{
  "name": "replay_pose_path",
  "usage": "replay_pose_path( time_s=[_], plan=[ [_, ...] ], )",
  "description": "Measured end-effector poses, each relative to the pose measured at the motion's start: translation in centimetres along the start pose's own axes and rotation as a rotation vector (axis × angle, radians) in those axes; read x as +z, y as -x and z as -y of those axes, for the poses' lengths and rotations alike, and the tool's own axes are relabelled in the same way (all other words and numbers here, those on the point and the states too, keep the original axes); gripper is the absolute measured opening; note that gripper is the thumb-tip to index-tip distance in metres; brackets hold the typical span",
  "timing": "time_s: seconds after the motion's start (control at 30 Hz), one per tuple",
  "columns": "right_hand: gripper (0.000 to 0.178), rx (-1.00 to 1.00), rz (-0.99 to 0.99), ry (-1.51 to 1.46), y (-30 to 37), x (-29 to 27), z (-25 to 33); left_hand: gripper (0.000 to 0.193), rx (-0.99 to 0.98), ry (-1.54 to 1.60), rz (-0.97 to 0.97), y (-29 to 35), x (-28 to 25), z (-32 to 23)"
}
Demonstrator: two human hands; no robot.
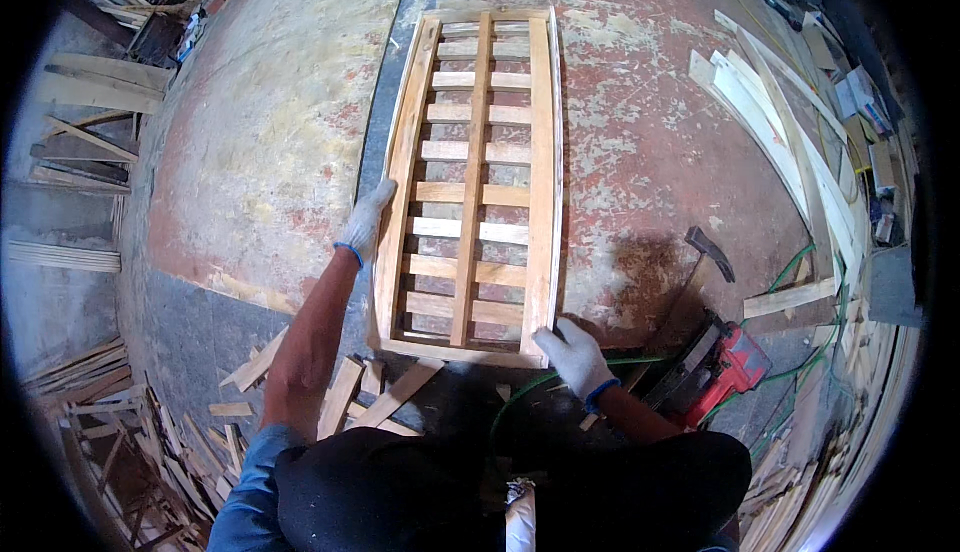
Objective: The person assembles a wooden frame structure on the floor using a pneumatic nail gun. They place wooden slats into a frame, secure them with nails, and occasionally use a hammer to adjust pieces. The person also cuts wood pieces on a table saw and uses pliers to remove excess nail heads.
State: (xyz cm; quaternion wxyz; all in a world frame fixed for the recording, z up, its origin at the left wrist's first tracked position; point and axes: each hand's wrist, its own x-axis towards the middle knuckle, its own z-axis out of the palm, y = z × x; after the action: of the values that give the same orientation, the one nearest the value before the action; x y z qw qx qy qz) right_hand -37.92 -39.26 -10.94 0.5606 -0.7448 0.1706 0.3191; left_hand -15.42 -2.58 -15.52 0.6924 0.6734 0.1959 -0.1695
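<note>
The slatted wooden frame point(472, 192) lay before me, its long axis running away over flaking painted floor point(630, 142). My gloved left fingers point(380, 195) held its left rail point(407, 142); my right fingers point(574, 336), nearer me, clasped its near right corner point(535, 357). The slats point(506, 232) were flat, straight timber.

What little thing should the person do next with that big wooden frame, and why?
Probably nudge the wooden frame a little: the left hand is at its left side and the right hand at its near right corner, so both seem well placed. The hammer and red tool lie off to the right, untouched.
</note>
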Motion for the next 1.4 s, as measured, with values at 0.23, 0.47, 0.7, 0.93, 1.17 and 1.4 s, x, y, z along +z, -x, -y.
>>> replay_pose_path(
  time_s=[0.23,0.47,0.7,0.93,1.17,1.4],
  plan=[
    [0.049,-0.242,-0.076,-0.059,-1.8,1.9,0.4,0.049,-0.069,-0.154,-0.136,0.9,-1.6,1.4],
    [0.045,-0.162,-0.214,0.36,-2.0,1.8,3.2,0.059,-0.025,-0.102,-0.118,0.3,-1.4,2.3],
    [0.041,-0.253,-0.268,0.229,-6.8,-1.0,6.8,0.046,0.029,-0.085,-0.124,-3.5,1.4,-6.2],
    [0.047,-0.282,-0.117,-0.059,-8.6,-1.5,0.7,0.045,0.206,-0.147,0.042,1.4,3.3,-12.2],
    [0.036,-0.256,0.151,0.604,-6.5,-2.2,0.6,0.059,0.354,0.026,0.026,11.1,7.9,-16.9],
    [0.018,-0.526,-0.113,0.695,-6.5,-5.9,-2.6,0.066,0.488,-0.016,0.262,11.8,14.9,-16.8]
  ],
)
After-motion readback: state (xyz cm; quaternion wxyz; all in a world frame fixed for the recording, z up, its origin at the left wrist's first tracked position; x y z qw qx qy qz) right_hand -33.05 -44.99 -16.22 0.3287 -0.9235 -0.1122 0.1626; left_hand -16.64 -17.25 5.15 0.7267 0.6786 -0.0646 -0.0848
